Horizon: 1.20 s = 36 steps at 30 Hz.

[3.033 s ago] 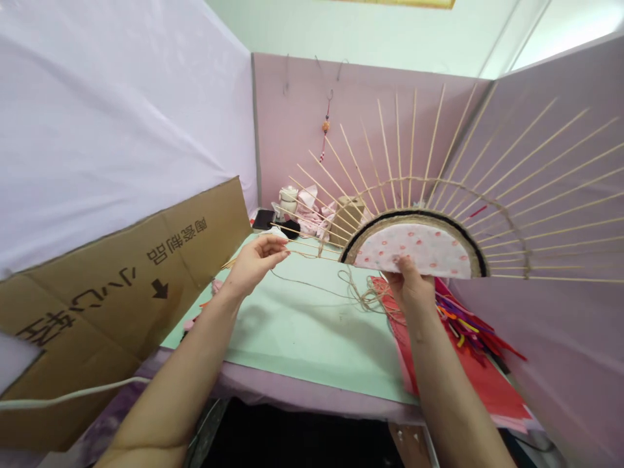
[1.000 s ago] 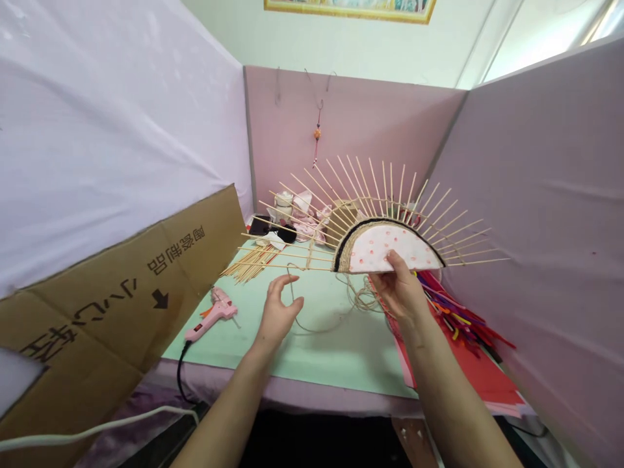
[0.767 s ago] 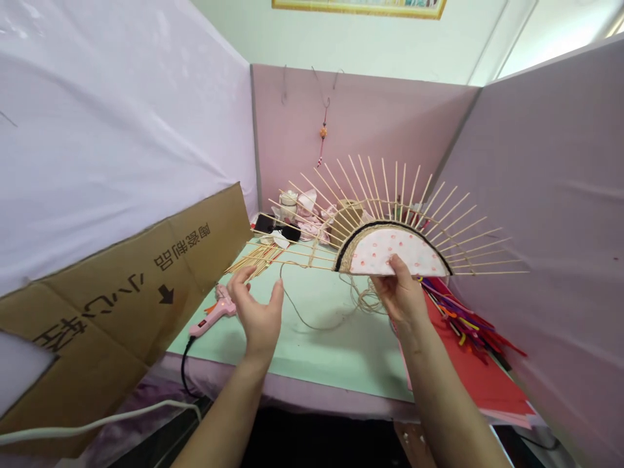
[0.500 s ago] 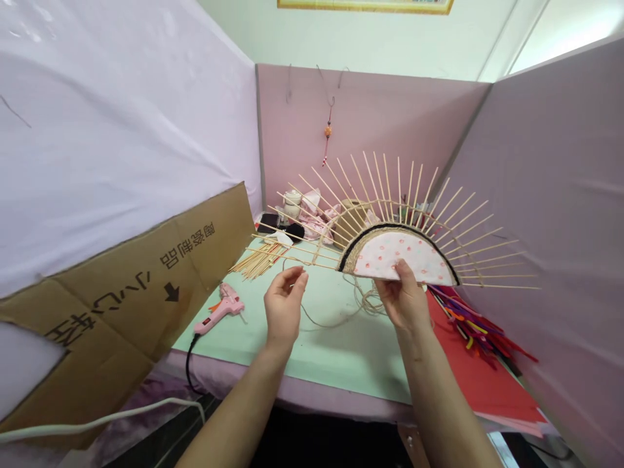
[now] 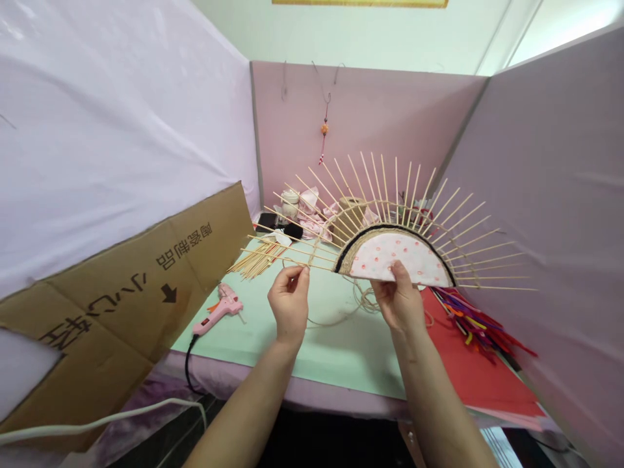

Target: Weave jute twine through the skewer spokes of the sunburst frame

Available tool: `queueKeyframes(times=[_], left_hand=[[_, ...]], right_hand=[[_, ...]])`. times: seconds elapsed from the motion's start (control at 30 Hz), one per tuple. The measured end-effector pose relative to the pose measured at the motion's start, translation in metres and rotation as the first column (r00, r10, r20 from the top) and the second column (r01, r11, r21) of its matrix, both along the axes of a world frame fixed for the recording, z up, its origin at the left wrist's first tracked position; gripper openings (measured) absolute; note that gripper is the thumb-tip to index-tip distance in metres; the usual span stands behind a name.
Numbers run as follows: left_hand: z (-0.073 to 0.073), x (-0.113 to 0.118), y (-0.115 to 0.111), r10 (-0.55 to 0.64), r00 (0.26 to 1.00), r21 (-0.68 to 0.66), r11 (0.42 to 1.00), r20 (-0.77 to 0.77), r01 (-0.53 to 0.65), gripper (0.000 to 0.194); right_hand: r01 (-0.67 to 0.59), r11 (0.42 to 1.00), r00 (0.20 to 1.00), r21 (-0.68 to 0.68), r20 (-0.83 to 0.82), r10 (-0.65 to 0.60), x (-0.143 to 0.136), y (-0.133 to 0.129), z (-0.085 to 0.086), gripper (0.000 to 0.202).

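A half-round piece (image 5: 390, 257) with dotted white fabric, a black rim and many thin wooden sticks fanning outward is held up above the table. My right hand (image 5: 400, 299) grips its straight lower edge, thumb on the fabric. My left hand (image 5: 288, 296) pinches the thin twine (image 5: 312, 253) at the fan's left end, thumb and index finger together beside the lowest sticks. The twine runs in an arc across the sticks, and a loose coil of it (image 5: 365, 298) lies on the table beneath.
A pink glue gun (image 5: 220, 311) lies left on the green mat (image 5: 341, 354), near loose sticks (image 5: 258, 259). Cardboard (image 5: 131, 305) stands at the left. Pipe cleaners (image 5: 475, 322) lie on red sheets (image 5: 453, 364) at right. A twine spool (image 5: 348, 218) stands behind.
My left hand has moved slightly right and its fingertips have closed at the twine by the fan's left end. The fan and my right hand have shifted slightly left in view.
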<state>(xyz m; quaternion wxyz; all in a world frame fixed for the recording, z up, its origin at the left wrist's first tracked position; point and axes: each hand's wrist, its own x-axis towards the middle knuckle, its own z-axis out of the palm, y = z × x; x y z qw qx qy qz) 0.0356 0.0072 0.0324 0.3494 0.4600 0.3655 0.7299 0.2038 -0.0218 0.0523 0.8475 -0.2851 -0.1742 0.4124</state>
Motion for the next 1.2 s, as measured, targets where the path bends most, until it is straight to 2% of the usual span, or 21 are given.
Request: queueKeyframes(times=[0.07, 0.17, 0.27, 0.57, 0.7, 0.83, 0.93, 1.03, 1.13, 1.2], left_hand=[[-0.001, -0.001, 0.000, 0.094, 0.989, 0.110, 0.991, -0.117, -0.081, 0.012], [-0.002, -0.005, 0.001, 0.258, 0.917, 0.278, 0.945, -0.305, -0.173, 0.010], [-0.003, -0.011, 0.002, 0.318, 0.831, 0.352, 0.922, -0.457, -0.159, 0.010], [0.012, -0.027, 0.002, 0.295, 0.639, 0.352, 0.935, -0.710, -0.040, 0.016], [0.024, -0.036, 0.009, 0.322, 0.546, 0.409, 0.912, -0.773, 0.041, 0.015], [0.033, -0.044, 0.018, 0.276, 0.515, 0.378, 0.920, -0.811, 0.101, 0.011], [0.035, -0.048, 0.023, 0.245, 0.474, 0.314, 0.947, -0.846, 0.071, 0.007], [0.034, -0.049, 0.025, 0.230, 0.410, 0.257, 0.966, -0.883, 0.010, 0.014], [0.033, -0.050, 0.024, 0.171, 0.337, 0.183, 0.983, -0.926, 0.002, 0.016], [0.033, -0.051, 0.024, 0.168, 0.315, 0.163, 0.986, -0.934, -0.043, 0.020]], right_hand=[[0.025, 1.000, 0.999, 0.000, 0.025, -0.025, -0.002, -0.001, 0.000, 0.038], [0.064, 0.998, 0.996, -0.004, 0.070, -0.063, -0.004, -0.003, 0.000, 0.039], [0.090, 0.996, 0.992, -0.001, 0.090, -0.090, -0.005, -0.004, -0.003, 0.040], [0.111, 0.993, 0.993, -0.032, 0.046, -0.109, -0.001, -0.004, -0.014, 0.036], [0.100, 0.995, 0.993, -0.027, 0.071, -0.098, -0.001, -0.008, -0.014, 0.038], [0.080, 0.996, 0.996, -0.035, 0.052, -0.078, -0.004, -0.008, -0.013, 0.040], [0.083, 0.996, 0.996, -0.044, 0.030, -0.081, -0.005, -0.008, -0.013, 0.044], [0.081, 0.995, 0.996, -0.055, 0.038, -0.079, -0.003, -0.007, -0.013, 0.045], [0.065, 0.995, 0.996, -0.077, 0.063, -0.060, 0.000, -0.007, -0.012, 0.043], [0.057, 0.995, 0.997, -0.085, 0.062, -0.052, 0.001, -0.007, -0.013, 0.042]])
